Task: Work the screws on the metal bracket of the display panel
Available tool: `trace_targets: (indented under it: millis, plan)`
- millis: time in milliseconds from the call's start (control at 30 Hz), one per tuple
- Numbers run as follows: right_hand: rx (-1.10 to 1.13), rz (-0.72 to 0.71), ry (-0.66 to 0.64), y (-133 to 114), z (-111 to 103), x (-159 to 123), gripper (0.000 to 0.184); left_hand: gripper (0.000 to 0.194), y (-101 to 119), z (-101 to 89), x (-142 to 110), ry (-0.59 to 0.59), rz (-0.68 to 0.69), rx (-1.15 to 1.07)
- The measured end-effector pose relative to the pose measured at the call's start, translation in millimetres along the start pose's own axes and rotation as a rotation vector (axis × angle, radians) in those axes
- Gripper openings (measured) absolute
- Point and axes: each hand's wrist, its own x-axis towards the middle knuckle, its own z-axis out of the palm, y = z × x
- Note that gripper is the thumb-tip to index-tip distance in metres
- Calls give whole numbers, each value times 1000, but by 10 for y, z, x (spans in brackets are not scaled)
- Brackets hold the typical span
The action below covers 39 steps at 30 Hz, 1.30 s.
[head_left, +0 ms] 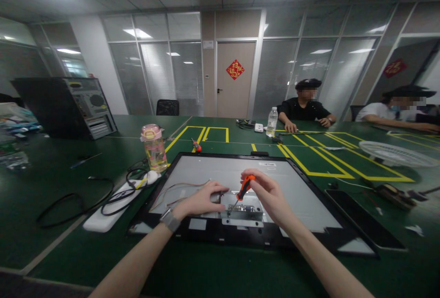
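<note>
My right hand (270, 192) holds a screwdriver (245, 187) with an orange and black handle, fingers closed near its top end. The shaft slants down to the left, its tip at a metal bracket (244, 213) on the back of a flat display panel (192, 169). My left hand (202, 198), with a watch (170, 220) on the wrist, lies at the bracket's left end. Its thumb and fingers are stretched apart, touching the panel or bracket. Whether the tip sits in a screw is too small to tell. Thin wires (172, 185) run across the panel's left side.
Left of the panel lie a white power strip (112, 208) with black cables and a pink-lidded bottle (154, 146). A small red screwdriver (196, 146) lies behind. A black slab-like device (364, 217) flanks the right edge. Two people sit across the green table (240, 270).
</note>
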Motion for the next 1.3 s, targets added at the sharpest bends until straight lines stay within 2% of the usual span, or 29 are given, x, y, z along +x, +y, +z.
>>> trace_targets:
  millis: [100,200,300,400,500,600,800,967,1133,1300]
  plan:
    - [9,16,-19,-36,14,-7,21,54,4,7,7,1,5,-5]
    - [-16,39,-41,-68,16,-8,29,43,19,27,24,29,-5,-11]
    - [-37,-5,-33,-83,25,-4,25,36,14,46,34,68,-3,-6]
    - [-18,-60,-25,-97,42,-2,15,48,-10,41,24,44,17,4]
    - [-30,-47,-32,-111,41,-3,17,57,-25,21,8,16,22,2]
    - [-70,-12,-30,-108,25,-3,26,58,-28,13,4,16,27,0]
    - [-52,-56,-7,-82,16,3,16,57,-23,25,14,24,18,-2]
    - [-62,-3,-22,-75,7,-4,28,56,-24,30,14,26,24,1]
    - [-95,-68,-12,-143,39,-11,18,56,-32,33,10,35,25,11]
    - [-183,-69,2,-215,59,-2,25,57,-1,21,6,35,17,1]
